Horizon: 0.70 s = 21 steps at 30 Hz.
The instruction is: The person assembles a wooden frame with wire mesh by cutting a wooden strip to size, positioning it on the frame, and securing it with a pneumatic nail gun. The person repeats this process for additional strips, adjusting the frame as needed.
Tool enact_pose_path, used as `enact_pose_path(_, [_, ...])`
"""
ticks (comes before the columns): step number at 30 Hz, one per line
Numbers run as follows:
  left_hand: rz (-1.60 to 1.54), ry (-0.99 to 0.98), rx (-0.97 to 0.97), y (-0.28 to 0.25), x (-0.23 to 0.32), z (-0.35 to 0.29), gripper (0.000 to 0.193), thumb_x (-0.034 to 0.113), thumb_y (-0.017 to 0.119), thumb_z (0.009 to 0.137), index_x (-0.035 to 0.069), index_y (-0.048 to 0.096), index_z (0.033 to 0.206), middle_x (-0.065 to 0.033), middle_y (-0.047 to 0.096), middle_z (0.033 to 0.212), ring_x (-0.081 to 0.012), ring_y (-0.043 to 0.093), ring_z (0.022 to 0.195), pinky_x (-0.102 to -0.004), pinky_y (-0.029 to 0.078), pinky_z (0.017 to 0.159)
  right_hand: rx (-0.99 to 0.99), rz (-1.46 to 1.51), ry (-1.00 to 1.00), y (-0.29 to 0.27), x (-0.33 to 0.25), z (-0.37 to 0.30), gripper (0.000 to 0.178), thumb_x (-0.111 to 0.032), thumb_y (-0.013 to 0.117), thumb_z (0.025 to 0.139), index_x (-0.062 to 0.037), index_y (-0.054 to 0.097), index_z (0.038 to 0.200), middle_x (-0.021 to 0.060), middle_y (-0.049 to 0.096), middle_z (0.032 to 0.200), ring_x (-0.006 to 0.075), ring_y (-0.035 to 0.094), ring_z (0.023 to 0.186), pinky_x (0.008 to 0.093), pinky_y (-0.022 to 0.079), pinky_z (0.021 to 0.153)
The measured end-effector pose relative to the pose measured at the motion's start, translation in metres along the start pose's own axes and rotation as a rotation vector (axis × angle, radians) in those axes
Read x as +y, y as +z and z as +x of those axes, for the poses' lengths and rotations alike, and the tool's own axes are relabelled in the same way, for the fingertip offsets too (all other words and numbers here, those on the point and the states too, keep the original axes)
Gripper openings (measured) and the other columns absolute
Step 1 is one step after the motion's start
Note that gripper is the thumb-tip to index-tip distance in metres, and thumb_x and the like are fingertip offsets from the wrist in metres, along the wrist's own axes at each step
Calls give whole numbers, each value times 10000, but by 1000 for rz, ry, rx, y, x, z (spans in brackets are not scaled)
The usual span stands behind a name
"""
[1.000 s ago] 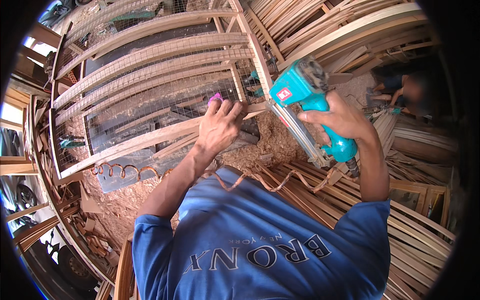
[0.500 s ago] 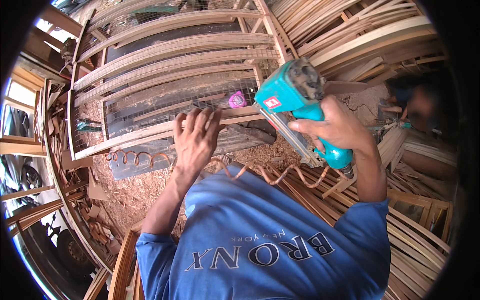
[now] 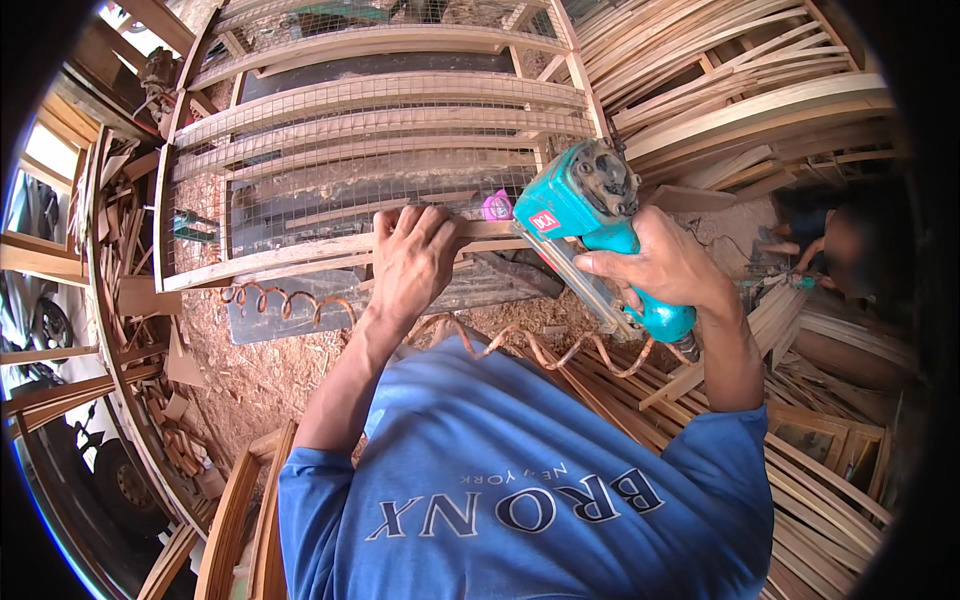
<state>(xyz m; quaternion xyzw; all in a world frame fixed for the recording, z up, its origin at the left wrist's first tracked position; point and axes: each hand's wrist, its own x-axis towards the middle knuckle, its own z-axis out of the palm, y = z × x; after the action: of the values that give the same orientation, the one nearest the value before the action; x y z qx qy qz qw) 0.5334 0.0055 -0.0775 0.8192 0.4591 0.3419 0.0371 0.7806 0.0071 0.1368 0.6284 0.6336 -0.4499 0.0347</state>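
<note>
My right hand (image 3: 672,258) is closed around the handle of a teal nail gun (image 3: 562,200). The gun's nose reaches down to the right end of the near wooden rail (image 3: 300,262); whether it touches the rail I cannot tell. My left hand (image 3: 412,262) is curled over that rail, its fingertips hidden behind the wood. The rail belongs to a slatted wooden frame covered with wire mesh (image 3: 380,150). A coiled orange air hose (image 3: 500,338) runs below the rail and joins the gun's handle. A pink round object (image 3: 496,205) lies beyond the rail, close to the gun.
Stacked wooden strips (image 3: 700,70) fill the far right, and more strips (image 3: 815,500) lie at the near right. Another person (image 3: 845,245) is at the right edge. Wood shavings (image 3: 250,400) cover the floor, with offcuts (image 3: 195,440) at the left. A second teal tool (image 3: 193,226) sits at the frame's left.
My left hand's fingers have closed more firmly over the rail. The nail gun sits slightly lower, nearer the rail's end. The whole view has shifted a little.
</note>
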Motion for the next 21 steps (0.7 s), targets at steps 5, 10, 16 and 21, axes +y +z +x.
enact_pose_path(5, [-12, -74, 53, -1, 3, 6, 117, 186, 775, 796, 180, 735, 907, 35, 660, 943, -199, 608, 911, -391, 389, 823, 1, -28, 50, 1, -6, 3, 376, -364, 739, 894, 9, 699, 923, 71, 626, 569, 153, 637, 480, 334, 511, 512])
enact_pose_path(10, [-30, -91, 54, -2, 4, 7, 118, 182, 777, 792, 181, 740, 904, 32, 661, 949, -202, 607, 919, -389, 389, 825, 30, 2, -7, -2, -8, -1, 378, -347, 754, 890, 16, 681, 962, 65, 637, 608, 148, 633, 481, 326, 508, 502])
enact_pose_path(16, [-28, -71, 63, -8, 4, -1, 193, 160, 770, 791, 166, 726, 979, -4, 650, 1002, -222, 598, 937, -397, 388, 852, 185, 408, -62, 15, 21, -36, 300, -222, 746, 909, 9, 652, 1077, 47, 648, 663, 127, 604, 490, 293, 510, 502])
enact_pose_path(21, [-174, -102, 99, -36, 8, -69, 194, 166, 735, 848, 117, 719, 1036, -70, 670, 1072, -243, 639, 984, -446, 445, 874, 257, 941, -450, 96, 77, -42, 190, -78, 684, 903, 27, 602, 1038, 75, 618, 677, 168, 601, 525, 316, 506, 502])
